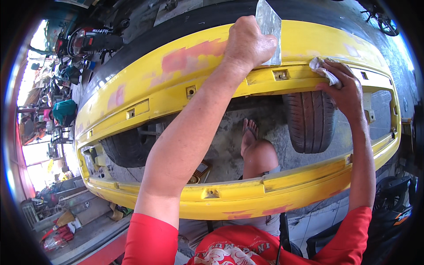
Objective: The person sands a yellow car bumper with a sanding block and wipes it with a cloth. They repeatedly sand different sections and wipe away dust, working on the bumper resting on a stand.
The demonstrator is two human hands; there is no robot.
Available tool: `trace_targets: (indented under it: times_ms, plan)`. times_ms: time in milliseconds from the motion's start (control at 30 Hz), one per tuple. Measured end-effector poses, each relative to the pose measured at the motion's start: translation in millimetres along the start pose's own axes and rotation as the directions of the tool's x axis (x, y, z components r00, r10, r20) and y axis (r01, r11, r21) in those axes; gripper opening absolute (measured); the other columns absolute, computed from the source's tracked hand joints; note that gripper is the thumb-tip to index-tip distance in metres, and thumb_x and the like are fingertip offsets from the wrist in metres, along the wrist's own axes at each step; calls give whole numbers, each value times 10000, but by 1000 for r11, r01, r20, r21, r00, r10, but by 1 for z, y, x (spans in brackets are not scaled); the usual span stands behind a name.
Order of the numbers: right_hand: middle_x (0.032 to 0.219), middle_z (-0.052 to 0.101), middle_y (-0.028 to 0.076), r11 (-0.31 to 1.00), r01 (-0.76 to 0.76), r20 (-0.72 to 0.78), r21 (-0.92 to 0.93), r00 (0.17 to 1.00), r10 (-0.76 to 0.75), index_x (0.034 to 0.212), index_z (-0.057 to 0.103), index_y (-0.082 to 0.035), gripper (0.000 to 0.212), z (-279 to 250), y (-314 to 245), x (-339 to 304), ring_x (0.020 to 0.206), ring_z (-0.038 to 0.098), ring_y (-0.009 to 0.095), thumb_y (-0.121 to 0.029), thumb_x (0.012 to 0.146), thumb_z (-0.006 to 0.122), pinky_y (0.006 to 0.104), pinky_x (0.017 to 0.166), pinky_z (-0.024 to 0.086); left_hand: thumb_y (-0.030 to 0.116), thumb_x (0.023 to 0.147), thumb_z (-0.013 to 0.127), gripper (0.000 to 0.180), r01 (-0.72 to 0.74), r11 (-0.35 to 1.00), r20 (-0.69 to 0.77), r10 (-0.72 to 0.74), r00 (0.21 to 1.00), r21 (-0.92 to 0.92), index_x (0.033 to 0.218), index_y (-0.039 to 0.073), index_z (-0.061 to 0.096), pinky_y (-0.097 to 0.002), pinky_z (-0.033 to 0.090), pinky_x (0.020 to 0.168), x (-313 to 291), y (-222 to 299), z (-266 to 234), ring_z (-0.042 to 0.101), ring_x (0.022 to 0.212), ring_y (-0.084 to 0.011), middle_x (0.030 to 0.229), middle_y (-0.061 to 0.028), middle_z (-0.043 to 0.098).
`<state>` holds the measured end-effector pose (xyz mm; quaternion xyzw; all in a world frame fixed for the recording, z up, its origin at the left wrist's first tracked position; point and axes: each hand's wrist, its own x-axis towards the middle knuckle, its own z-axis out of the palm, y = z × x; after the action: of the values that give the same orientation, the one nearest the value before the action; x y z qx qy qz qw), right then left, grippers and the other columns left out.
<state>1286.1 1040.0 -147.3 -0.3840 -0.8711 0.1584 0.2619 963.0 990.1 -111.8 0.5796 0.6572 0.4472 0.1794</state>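
Observation:
A yellow car bumper [165,98] with patches of reddish-pink filler [179,59] lies across in front of me. My left hand [251,43] is closed in a fist over its far upper face. From that fist a flat, pale grey sheet [270,33] stands up; its material is unclear. Farther right, my right hand [346,86] pinches a crumpled white cloth [326,71] against the bumper's upper ledge, just above the tyre.
Two tyres, one at right [310,121] and a darker one at left [126,148], show through the bumper's opening. My sandalled foot [249,132] rests on the concrete floor between them. A motorcycle [88,42] stands at the far left. A person in a green shirt [65,109] is farther off.

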Motion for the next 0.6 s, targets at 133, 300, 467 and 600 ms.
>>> trace_targets:
  times_ms: [133, 300, 467, 600]
  plan:
    - [1389, 781, 128, 1000, 13, -15, -6, 1000, -13, 1363, 821, -59, 644, -1, -1, -1, 1254, 762, 334, -270, 785, 1011, 431, 1097, 600, 158, 827, 738, 210, 111, 988, 78, -120, 990, 111, 845, -44, 790, -469, 651, 749, -8, -3, -27, 815, 760, -403, 782, -272, 769]
    - [1379, 784, 117, 1000, -4, -19, -30, 1000, 3, 1352, 827, -61, 624, 0, -1, -2, 1251, 763, 329, -293, 800, 1005, 437, 1100, 598, 143, 855, 737, 185, -168, 985, -58, 167, 984, -26, 909, -34, 747, -487, 643, 729, -21, -9, -10, 786, 725, -417, 769, -236, 756]
    - [1375, 793, 97, 999, -29, -24, 14, 999, 30, 1335, 837, -71, 555, 3, 4, -3, 1251, 766, 312, -283, 843, 981, 431, 1104, 595, 203, 910, 757, 237, -229, 973, -86, 231, 969, 41, 944, -31, 740, -525, 641, 789, -17, 27, 27, 791, 777, -442, 817, -239, 769]
    - [1235, 794, 43, 970, -195, -29, 142, 979, 201, 1296, 845, -78, 366, 4, 8, 0, 942, 762, 186, -370, 1081, 797, 361, 874, 594, 282, 928, 830, 317, -99, 994, 26, 98, 995, 49, 996, -26, 798, -444, 631, 817, -43, 15, -79, 809, 794, -289, 870, -178, 819]
